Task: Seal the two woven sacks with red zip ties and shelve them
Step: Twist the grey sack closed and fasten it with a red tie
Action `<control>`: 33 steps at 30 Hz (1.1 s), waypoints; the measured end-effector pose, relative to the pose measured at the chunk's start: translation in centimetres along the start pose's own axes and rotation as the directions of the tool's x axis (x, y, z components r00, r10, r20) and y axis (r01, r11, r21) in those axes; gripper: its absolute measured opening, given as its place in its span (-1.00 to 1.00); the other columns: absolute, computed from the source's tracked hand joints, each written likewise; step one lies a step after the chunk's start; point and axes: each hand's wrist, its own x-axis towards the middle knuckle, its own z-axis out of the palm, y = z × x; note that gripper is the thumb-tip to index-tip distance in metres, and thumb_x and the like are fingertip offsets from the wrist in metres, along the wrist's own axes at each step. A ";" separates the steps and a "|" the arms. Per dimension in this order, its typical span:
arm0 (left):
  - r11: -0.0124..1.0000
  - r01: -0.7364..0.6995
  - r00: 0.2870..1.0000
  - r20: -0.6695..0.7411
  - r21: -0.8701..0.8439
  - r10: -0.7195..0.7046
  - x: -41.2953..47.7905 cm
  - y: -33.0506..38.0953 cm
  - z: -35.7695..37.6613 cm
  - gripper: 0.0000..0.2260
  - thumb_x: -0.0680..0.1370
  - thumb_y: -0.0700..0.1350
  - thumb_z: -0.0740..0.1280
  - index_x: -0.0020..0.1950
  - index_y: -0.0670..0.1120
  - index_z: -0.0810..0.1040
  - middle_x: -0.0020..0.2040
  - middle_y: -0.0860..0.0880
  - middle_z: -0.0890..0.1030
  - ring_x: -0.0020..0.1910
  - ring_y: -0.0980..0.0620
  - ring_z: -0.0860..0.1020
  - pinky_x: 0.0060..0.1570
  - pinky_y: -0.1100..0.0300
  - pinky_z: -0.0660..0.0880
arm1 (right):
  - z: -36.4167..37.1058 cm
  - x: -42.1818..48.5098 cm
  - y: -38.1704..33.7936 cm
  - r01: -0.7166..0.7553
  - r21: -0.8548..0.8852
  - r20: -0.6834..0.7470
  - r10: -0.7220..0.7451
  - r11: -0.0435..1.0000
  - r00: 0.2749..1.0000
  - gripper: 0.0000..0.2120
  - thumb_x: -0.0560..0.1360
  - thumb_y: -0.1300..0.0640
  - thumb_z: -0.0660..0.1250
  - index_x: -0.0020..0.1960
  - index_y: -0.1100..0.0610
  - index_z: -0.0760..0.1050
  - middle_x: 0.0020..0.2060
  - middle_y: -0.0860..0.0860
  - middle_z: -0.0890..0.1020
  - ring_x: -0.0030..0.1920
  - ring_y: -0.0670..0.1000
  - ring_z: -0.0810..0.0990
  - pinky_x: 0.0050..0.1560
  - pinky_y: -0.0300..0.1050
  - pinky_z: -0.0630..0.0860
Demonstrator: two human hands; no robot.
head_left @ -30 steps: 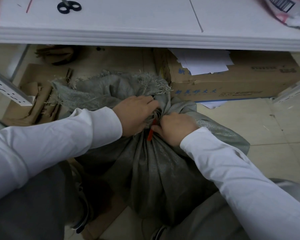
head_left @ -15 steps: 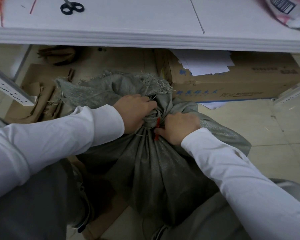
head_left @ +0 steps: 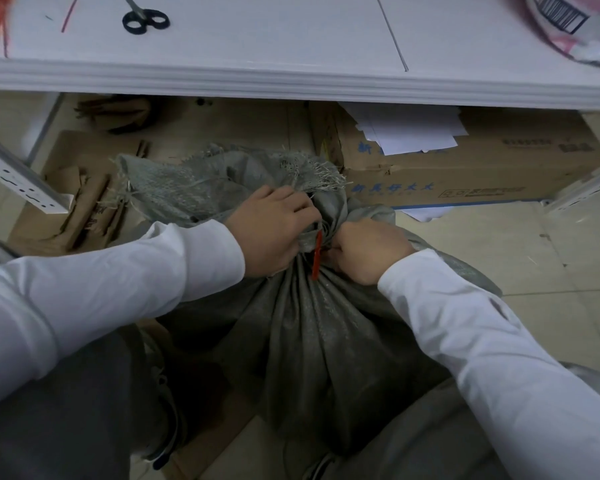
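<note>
Floor: pale tiles (head_left: 568, 271) under a white shelf board (head_left: 257, 46) that carries black scissors (head_left: 146, 20); a cardboard box (head_left: 482, 168) sits beneath it.
Sack: grey woven sack (head_left: 309, 341) stands on the floor between the person's knees, its mouth gathered into a neck.
Tie: red zip tie (head_left: 316, 254) at that neck, tail hanging down.
Left hand (head_left: 274, 230): fingers curled round the gathered neck.
Right hand (head_left: 368, 251): fingers curled, tips pinching at the tie.
Change: both hands stay at the neck; the tail, slanted a second ago, now hangs nearly straight.
</note>
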 end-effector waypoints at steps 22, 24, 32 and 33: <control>0.997 -0.038 0.995 0.097 0.061 0.032 -0.1 0.6 1.2 -0.67 0.54 0.08 0.28 0.30 0.16 0.50 0.40 -0.05 0.38 0.38 -0.10 0.29 0.28 0.01 0.20 | 0.6 0.1 -1.6 -0.079 0.223 0.138 0.049 0.971 0.989 -0.86 0.54 0.13 0.20 -0.19 0.13 0.34 0.00 0.20 0.59 0.00 0.21 0.57 -0.16 -0.11 0.34; 0.998 -0.015 0.994 0.110 0.056 0.009 -0.2 0.5 1.1 -0.67 0.56 0.09 0.25 0.33 0.17 0.47 0.42 -0.03 0.35 0.39 -0.08 0.27 0.30 0.03 0.17 | 0.8 0.6 -1.6 -0.096 0.314 0.153 0.049 0.945 0.987 -0.78 0.54 0.10 0.17 -0.26 0.15 0.31 -0.08 0.20 0.56 -0.06 0.20 0.53 -0.20 -0.12 0.32; 0.997 0.068 0.994 0.088 -0.027 -0.065 0.2 -0.3 0.5 -0.71 0.58 0.07 0.22 0.28 0.14 0.53 0.39 0.00 0.40 0.37 -0.07 0.29 0.28 0.02 0.21 | 0.1 1.3 -1.4 -0.187 0.659 0.112 0.151 0.728 0.982 -0.70 0.53 0.03 0.20 -0.33 0.16 0.39 -0.32 0.09 0.47 -0.17 0.12 0.47 -0.36 -0.09 0.23; 0.997 0.070 0.995 0.077 -0.039 -0.067 0.2 -0.3 0.5 -0.72 0.58 0.06 0.22 0.27 0.13 0.54 0.37 -0.01 0.41 0.36 -0.08 0.30 0.27 0.01 0.22 | 0.1 1.3 -1.5 -0.191 0.676 0.109 0.160 0.711 0.981 -0.71 0.52 0.04 0.22 -0.32 0.16 0.41 -0.32 0.09 0.48 -0.17 0.12 0.48 -0.35 -0.09 0.25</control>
